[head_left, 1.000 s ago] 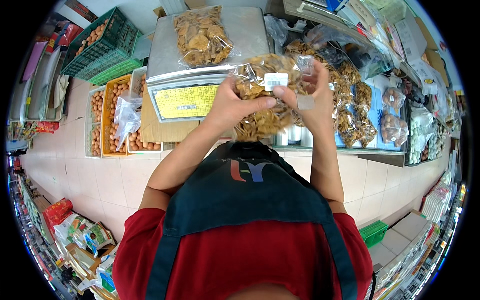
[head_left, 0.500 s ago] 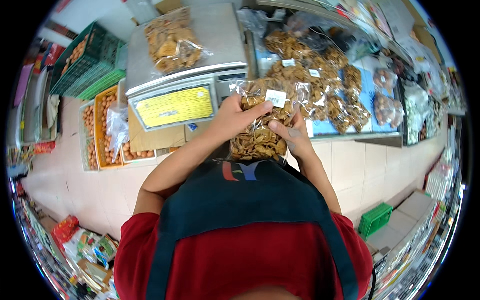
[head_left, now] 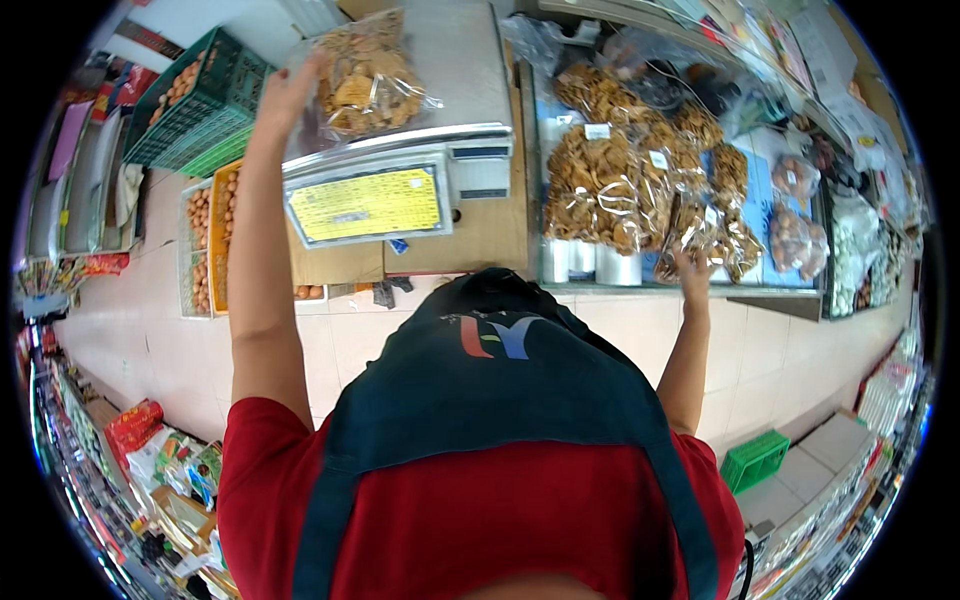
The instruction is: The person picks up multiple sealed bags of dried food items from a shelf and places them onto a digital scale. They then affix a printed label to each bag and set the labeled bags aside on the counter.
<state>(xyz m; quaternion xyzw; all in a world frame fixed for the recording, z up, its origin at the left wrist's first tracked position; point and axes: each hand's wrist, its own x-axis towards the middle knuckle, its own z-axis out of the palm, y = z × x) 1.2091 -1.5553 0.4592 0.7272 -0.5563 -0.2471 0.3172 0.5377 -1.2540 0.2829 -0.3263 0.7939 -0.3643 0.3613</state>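
My left hand (head_left: 290, 92) reaches up to the left edge of a clear bag of dried brown pieces (head_left: 372, 85), which lies on the metal weighing scale (head_left: 455, 70). Its fingers are stretched and slightly blurred. On the right, my right hand (head_left: 694, 270) is at the near end of another clear bag of dried brown pieces (head_left: 690, 232), fingers curled against the plastic. That bag lies at the front of the display, among several similar bags (head_left: 595, 185). The dried food looks like mushrooms, but I cannot tell for sure.
A yellow sheet (head_left: 365, 205) covers the scale's front panel. Green crates (head_left: 215, 110) and an orange crate (head_left: 222, 255) of eggs stand at the left. White rolls (head_left: 617, 266) are at the display's front edge. A green basket (head_left: 755, 461) is at the lower right.
The labelled bag I held in both hands has left the middle. My left hand has moved up and left to the scale; my right hand has moved right to the display.
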